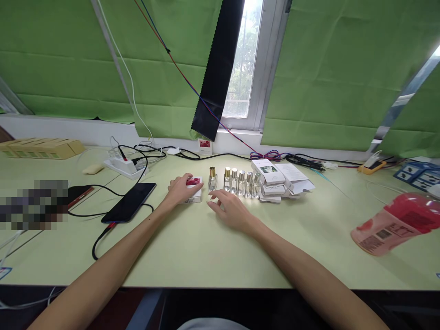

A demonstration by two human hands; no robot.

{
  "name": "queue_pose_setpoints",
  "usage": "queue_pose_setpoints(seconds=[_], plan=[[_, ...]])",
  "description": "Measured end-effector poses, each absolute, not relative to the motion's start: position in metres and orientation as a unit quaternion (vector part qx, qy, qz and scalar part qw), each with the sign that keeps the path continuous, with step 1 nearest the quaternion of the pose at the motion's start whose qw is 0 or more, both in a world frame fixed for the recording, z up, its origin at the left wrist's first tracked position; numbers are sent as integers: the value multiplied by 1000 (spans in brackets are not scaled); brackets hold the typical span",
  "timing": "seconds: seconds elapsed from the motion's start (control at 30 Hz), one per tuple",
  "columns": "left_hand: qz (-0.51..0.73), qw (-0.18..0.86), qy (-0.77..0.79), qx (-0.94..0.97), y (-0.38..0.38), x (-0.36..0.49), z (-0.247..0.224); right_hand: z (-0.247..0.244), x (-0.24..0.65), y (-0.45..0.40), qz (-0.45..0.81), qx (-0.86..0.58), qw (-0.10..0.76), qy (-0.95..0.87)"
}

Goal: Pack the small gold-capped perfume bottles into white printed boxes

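My left hand (180, 189) rests on a small white box with a red picture (195, 196), its thumb and fingers at the box's edges. My right hand (229, 210) hovers or rests just right of it with fingers apart and nothing between them. A glass bottle with a gold cap (212, 179) stands upright just beyond my right fingertips. To its right is a row of several small glass bottles (241, 184) with gold and silver caps. White flattened or stacked boxes (271, 176) lie beside the row's right end.
A black phone (129, 203) with cables and a white power strip (125, 166) lie at left. Yellow boxes (41, 148) stand far left. A pink and red container (395, 224) lies at right, with a yellow meter (371, 167) behind. Cables run along the wall.
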State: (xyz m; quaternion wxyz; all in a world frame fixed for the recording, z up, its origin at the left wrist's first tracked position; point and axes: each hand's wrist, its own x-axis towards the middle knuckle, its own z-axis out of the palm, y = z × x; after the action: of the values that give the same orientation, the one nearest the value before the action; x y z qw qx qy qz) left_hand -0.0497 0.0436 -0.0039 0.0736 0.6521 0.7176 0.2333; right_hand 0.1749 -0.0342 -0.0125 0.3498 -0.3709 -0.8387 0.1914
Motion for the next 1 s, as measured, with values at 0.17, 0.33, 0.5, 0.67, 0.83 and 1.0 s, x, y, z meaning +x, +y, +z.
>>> queue_pose_setpoints(seconds=[0.17,0.33,0.5,0.67,0.83,1.0], plan=[[211,71,709,669,41,-51,-1,-13,175,-35,191,-371,341,-842],[203,74,712,669,41,-53,-1,-13,175,-34,187,-370,338,-845],[244,58,687,682,40,-53,-4,-15,175,-34,181,-368,335,-849],[301,19,652,695,40,-50,-6,-15,176,-33,172,-368,326,-854],[329,25,640,694,42,-49,-7,-15,175,-32,157,-370,319,-858],[365,25,629,686,43,-49,-11,-14,175,-33,157,-370,314,-860]])
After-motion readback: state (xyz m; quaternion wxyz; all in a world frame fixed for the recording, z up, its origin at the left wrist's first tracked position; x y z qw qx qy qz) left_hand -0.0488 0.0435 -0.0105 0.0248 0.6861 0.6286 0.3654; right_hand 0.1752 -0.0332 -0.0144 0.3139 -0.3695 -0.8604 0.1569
